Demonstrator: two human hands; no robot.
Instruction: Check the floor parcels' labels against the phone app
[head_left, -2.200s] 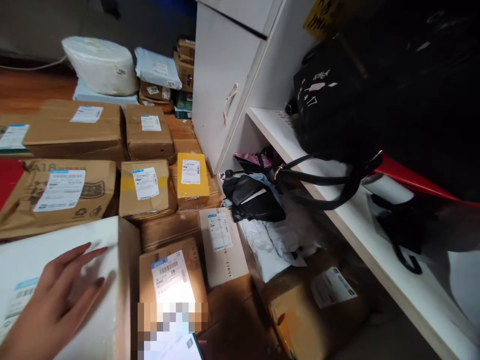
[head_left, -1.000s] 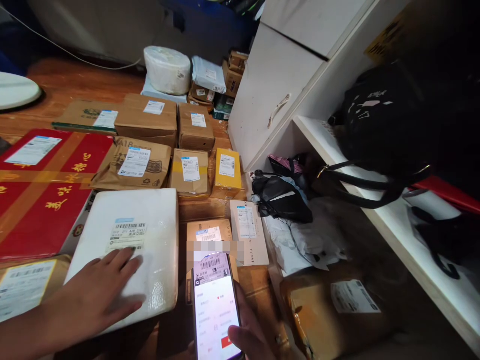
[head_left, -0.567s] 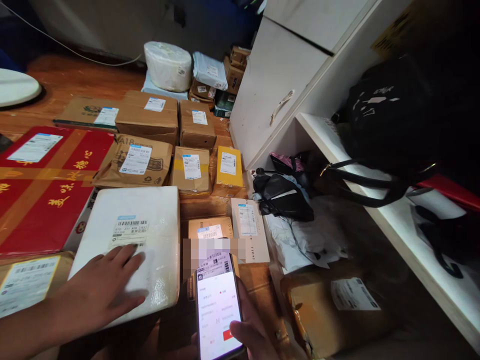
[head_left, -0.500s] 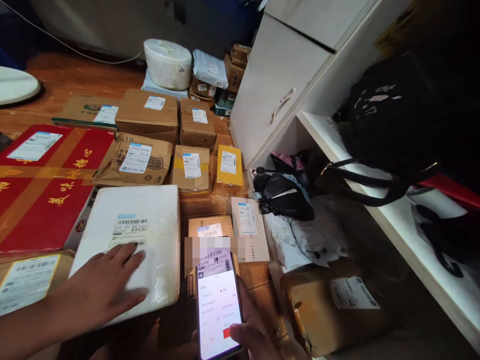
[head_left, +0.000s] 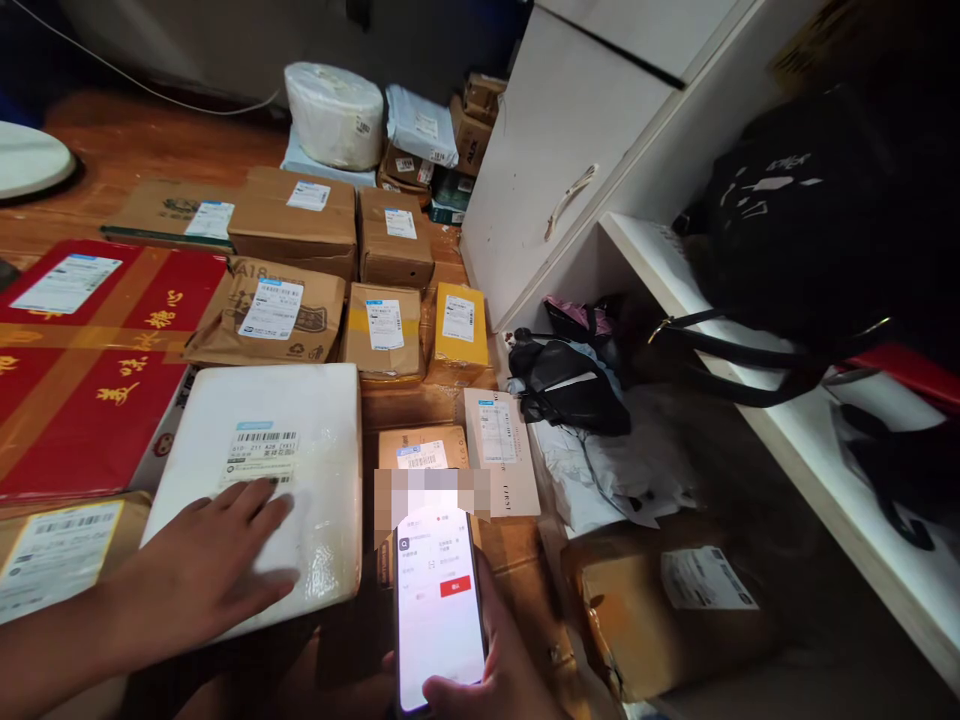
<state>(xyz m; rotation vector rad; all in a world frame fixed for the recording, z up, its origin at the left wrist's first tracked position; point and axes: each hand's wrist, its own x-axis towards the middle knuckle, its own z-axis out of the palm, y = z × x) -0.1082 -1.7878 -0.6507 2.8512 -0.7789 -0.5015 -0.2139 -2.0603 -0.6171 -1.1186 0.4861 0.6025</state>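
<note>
My left hand (head_left: 225, 550) rests with fingers spread on top of a white foam box (head_left: 315, 470). A shipping label (head_left: 261, 452) on that box lies just beyond the fingertips, its lower edge partly covered. In my right hand (head_left: 502, 650) is a smartphone (head_left: 439, 640), held upright with the thumb over the lower part of its lit screen. The screen shows a pale page with a red button; its top is blurred out. Behind the phone sits a small brown carton (head_left: 416, 440), partly hidden. A flat cream parcel (head_left: 517, 485) lies to its right.
Labelled parcels surround the foam box: a red carton (head_left: 90, 400), a brown package (head_left: 315, 290), a yellow box (head_left: 461, 350). A white round bundle (head_left: 334, 115) stands at the back. To the right are a white cabinet (head_left: 525, 150), a shelf (head_left: 667, 280) with black bags, and a carton (head_left: 637, 630).
The phone's screen has switched from a label picture with a form to a page with a red button higher up. My right thumb has moved down and left. The left hand stays on the box.
</note>
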